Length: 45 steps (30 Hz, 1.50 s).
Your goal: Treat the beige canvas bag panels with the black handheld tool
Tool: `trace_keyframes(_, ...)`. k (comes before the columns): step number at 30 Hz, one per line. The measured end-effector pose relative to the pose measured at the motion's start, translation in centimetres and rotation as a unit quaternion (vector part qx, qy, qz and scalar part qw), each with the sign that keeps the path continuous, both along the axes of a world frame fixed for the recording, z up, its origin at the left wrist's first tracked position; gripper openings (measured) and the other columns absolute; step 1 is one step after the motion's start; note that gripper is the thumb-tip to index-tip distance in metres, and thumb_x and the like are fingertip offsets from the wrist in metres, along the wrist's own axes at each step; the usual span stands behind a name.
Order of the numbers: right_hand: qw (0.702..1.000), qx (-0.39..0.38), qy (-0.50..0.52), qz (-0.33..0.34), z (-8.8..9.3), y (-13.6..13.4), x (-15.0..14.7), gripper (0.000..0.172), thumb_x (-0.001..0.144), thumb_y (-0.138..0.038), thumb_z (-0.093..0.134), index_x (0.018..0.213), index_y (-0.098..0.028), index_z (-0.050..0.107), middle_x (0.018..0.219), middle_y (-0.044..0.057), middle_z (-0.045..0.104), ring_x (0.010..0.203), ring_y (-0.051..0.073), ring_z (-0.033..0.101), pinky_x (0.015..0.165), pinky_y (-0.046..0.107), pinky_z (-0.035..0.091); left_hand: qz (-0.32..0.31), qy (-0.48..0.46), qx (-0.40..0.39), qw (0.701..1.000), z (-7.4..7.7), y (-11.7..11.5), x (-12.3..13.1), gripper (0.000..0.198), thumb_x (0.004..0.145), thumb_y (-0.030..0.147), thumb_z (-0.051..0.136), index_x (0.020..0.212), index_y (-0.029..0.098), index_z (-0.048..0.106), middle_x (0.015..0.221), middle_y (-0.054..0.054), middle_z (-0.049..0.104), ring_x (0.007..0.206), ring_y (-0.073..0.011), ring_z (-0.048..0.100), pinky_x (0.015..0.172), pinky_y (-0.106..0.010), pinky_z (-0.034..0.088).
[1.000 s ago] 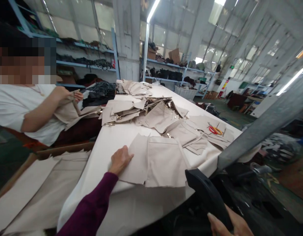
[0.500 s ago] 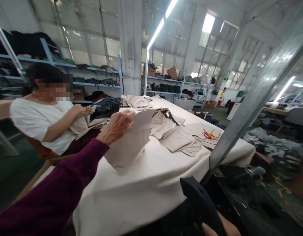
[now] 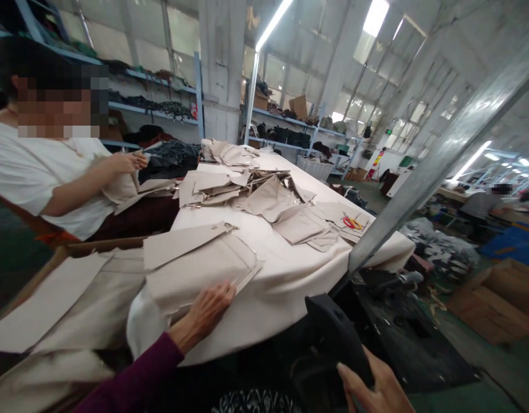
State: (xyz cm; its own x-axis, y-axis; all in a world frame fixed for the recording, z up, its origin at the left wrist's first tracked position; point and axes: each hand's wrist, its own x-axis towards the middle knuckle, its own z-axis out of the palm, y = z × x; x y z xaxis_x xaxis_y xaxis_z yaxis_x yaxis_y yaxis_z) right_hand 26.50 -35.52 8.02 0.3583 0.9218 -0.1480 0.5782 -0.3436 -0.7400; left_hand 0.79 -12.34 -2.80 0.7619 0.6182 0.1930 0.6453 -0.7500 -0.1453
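My left hand (image 3: pixel 206 312), in a purple sleeve, grips the near edge of a beige fabric piece (image 3: pixel 195 264) that lies over the near left edge of the white cloth-covered table (image 3: pixel 290 281). My right hand (image 3: pixel 373 387) is at the bottom right, fingers wrapped on a black handle (image 3: pixel 337 338) attached to a slanting grey metal bar (image 3: pixel 423 178). A heap of more beige fabric pieces (image 3: pixel 251 192) covers the middle and far part of the table.
A person in a white shirt (image 3: pixel 36 178) sits at the left, handling beige fabric. A box of flat beige pieces (image 3: pixel 53 310) stands below the table's left edge. Red-and-yellow scissors (image 3: pixel 352 222) lie at the table's right. Shelves line the back; cardboard boxes (image 3: pixel 496 298) sit right.
My left hand has brought the beige piece down from the air to the table's near left edge. My right hand stays on the black handle.
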Motion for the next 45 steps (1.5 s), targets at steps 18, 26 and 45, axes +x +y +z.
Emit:
trace_keyframes(18, 0.989, -0.043, 0.043, 0.132, -1.4, 12.8, -6.0, 0.026, 0.085, -0.039, 0.053, 0.091, -0.015, 0.05, 0.061, -0.005, 0.049, 0.047, 0.011, 0.053, 0.048, 0.022, 0.045, 0.073, -0.175, -0.033, 0.981, -1.1, 0.8, -0.3, 0.059, 0.076, 0.023, 0.059, 0.133, 0.025, 0.046, 0.145, -0.009, 0.04, 0.132, -0.0292, 0.033, 0.109, -0.046, 0.025)
trace_keyframes(26, 0.988, -0.055, 0.028, 0.143, -1.4, 18.2, -6.3, 0.021, 0.084, -0.037, 0.054, 0.083, -0.016, 0.049, 0.053, -0.007, 0.048, 0.044, 0.011, 0.053, 0.043, 0.02, 0.042, 0.069, -0.192, -0.051, 0.978, -0.9, 1.1, -0.3, 0.058, 0.076, 0.017, 0.054, 0.132, 0.024, 0.047, 0.145, -0.009, 0.039, 0.132, -0.0303, 0.033, 0.107, -0.049, 0.028)
trace_keyframes(45, 0.982, -0.104, 0.021, 0.154, 1.9, 18.4, -3.4, 0.022, 0.087, -0.036, 0.049, 0.076, -0.017, 0.049, 0.056, -0.005, 0.052, 0.047, 0.01, 0.053, 0.046, 0.02, 0.043, 0.076, -0.188, -0.077, 0.976, -1.0, 1.5, -0.2, 0.06, 0.075, 0.014, 0.052, 0.133, 0.025, 0.046, 0.146, -0.008, 0.038, 0.133, -0.0309, 0.032, 0.108, -0.051, 0.026)
